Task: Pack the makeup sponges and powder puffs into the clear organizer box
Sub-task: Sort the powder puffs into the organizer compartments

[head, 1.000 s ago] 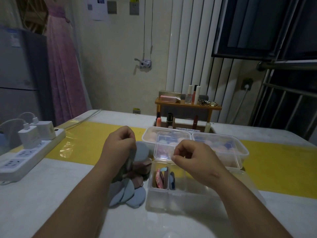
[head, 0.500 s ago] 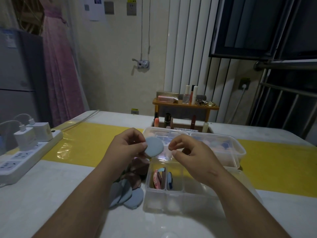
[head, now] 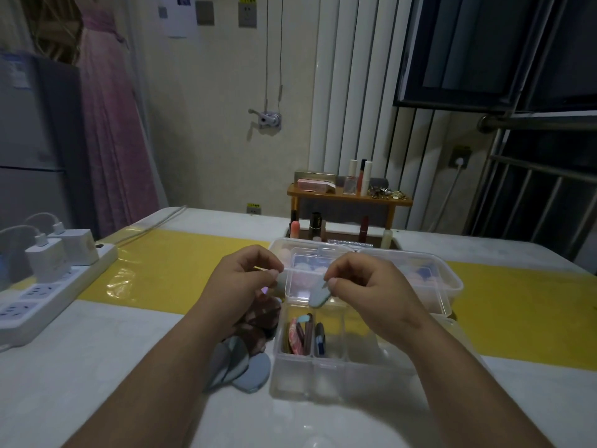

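Nearest on the white surface (head: 97,367), a loose heap of flat blue puffs (head: 252,370) lies just beside the left wall of the clear organizer box (head: 300,379). The box's two left compartments already hold a few packed puffs (head: 298,334) standing on edge, while the compartments to the right look unfilled. Packing therefore seems to be at an early stage, with one piece on its way in. Above the box's far end, the right hand (head: 365,286) has its fingers curled and pinches a teal puff (head: 319,298) between thumb and forefinger, so that it hangs edge-down over the compartments, clear of them. The next move probably calls for lowering that puff on edge into a slot beside the ones already standing, keeping it thin side down so it slides in without tipping its neighbours. The left hand (head: 242,282) is level with the right and well clear of the surface. Its fingers are also curled, and it appears to pinch a grey-blue puff (head: 281,283), of which only an edge shows at the fingertips. Dark brown puffs (head: 263,315) sit under that hand. Behind the hands the box's lid (head: 303,276) stands open, and beyond it is a larger clear tub (head: 449,286) with pale sponges inside. A wooden rack (head: 349,197) of cosmetics is farthest back, and a power strip (head: 42,295) lies far left.
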A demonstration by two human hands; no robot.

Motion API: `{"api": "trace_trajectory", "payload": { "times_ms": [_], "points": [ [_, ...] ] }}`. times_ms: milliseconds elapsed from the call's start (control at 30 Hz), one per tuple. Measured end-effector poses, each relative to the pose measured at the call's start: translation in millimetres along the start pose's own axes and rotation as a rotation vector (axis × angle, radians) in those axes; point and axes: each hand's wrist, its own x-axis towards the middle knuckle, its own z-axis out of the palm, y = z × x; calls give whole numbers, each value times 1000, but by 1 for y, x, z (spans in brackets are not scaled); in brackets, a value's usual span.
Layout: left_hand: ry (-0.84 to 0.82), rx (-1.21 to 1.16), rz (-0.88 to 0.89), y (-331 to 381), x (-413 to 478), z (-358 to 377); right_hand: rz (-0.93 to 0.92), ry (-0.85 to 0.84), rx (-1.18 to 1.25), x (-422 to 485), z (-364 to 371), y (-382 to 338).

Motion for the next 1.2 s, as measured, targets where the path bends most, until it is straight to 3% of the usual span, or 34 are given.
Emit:
{"api": "trace_trajectory", "payload": {
  "times_ms": [167,533,1200],
  "points": [
    [89,-21,-42,-2,2,0,-7,-24,-51,0,-4,0],
    [111,-37,-64,-2,4,-1,73,-259,-209,-2,-1,-2],
    [119,-67,-77,0,4,-2,114,-362,-280,-5,1,-13]
  ]
}}
